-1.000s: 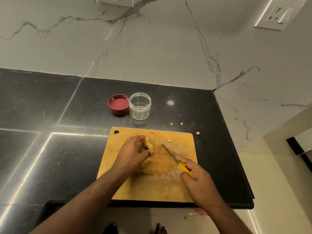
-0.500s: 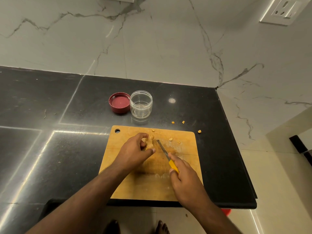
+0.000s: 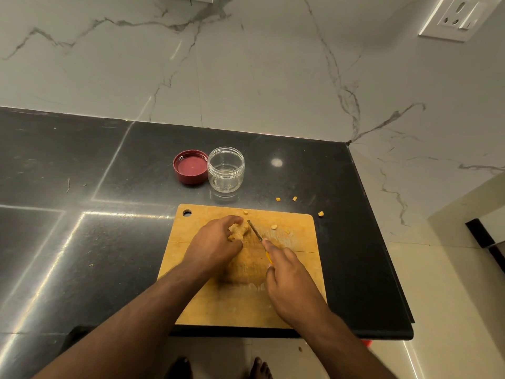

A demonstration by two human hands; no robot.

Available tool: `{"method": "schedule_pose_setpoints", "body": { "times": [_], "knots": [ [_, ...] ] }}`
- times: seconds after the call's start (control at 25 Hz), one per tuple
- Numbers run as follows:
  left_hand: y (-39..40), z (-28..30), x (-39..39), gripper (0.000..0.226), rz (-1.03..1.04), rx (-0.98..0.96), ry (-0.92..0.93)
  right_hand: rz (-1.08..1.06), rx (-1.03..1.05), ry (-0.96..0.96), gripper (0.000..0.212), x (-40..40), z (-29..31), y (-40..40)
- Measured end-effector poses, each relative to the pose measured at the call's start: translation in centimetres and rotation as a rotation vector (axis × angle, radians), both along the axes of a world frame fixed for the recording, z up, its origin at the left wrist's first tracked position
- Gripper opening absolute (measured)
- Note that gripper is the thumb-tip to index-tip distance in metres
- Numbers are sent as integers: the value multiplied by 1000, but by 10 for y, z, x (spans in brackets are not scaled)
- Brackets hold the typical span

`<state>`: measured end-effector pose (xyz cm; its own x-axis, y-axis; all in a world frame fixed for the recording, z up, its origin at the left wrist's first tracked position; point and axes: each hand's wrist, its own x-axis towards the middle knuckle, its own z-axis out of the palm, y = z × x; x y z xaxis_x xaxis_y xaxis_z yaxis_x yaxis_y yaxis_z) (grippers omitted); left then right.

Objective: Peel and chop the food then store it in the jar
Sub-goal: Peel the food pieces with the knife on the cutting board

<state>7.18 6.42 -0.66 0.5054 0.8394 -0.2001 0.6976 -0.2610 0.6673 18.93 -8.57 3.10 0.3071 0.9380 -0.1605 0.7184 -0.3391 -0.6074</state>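
Observation:
A pale knobbly piece of food, likely ginger (image 3: 240, 231), lies on the wooden cutting board (image 3: 295, 269). My left hand (image 3: 216, 244) grips it from the left, fingers curled over it. My right hand (image 3: 289, 280) holds a small knife (image 3: 255, 231) by its yellow handle, the blade slanting up-left with its tip beside the ginger. Small cut bits (image 3: 274, 227) lie on the board's far part. A clear open jar (image 3: 226, 169) stands behind the board, holding nothing I can see, with its red lid (image 3: 190, 166) upturned to its left.
Black stone counter (image 3: 82, 228) with a marble wall behind. A few yellow bits (image 3: 294, 198) lie on the counter past the board. The counter's edge runs close on the right and front; floor below. A wall socket (image 3: 455, 17) sits top right.
My right hand has moved left and forward, bringing the knife blade from the board's middle up against the ginger. My left hand stays on the ginger.

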Motion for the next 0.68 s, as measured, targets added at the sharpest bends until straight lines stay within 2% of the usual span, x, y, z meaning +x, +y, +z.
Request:
{"method": "schedule_pose_setpoints", "body": {
  "times": [0.28, 0.68],
  "knots": [
    [5, -1, 1, 56, -19, -18, 0, 41, -33, 3, 52, 8, 1, 7],
    [4, 4, 7, 55, -10, 51, 44, 44, -91, -36, 53, 5, -5, 22]
  ]
}}
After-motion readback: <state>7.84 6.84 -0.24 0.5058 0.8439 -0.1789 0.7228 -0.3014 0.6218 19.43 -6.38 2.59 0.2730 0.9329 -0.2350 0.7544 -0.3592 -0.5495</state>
